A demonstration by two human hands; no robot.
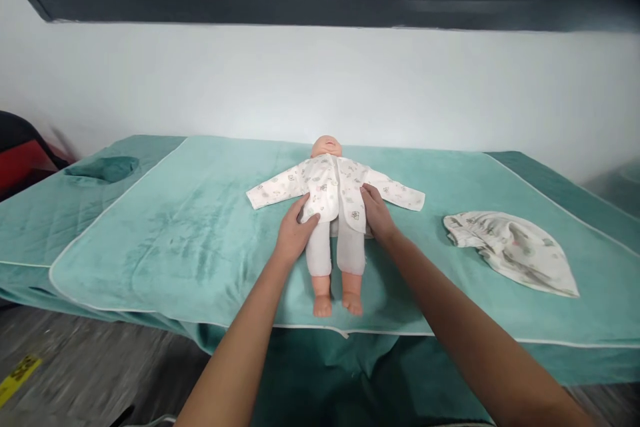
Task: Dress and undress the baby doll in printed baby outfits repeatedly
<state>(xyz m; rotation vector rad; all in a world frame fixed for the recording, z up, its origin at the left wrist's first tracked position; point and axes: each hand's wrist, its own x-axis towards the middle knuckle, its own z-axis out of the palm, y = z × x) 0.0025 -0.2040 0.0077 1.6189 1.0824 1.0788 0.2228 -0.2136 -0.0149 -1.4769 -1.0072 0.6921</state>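
A baby doll (333,213) lies on its back on a teal towel (200,233), head toward the wall, feet toward me. It wears a white printed jacket (330,183) with sleeves spread out and pale leggings (336,250). My left hand (295,230) grips the jacket's lower hem at the doll's left hip, thumb on top. My right hand (376,213) presses on the jacket's other lower edge, fingers together along the hem.
A crumpled white printed garment (510,250) lies on the towel to the right. A folded dark teal cloth (103,168) sits at the far left. A white wall runs behind the table, and a red and black object (23,157) stands at the left edge.
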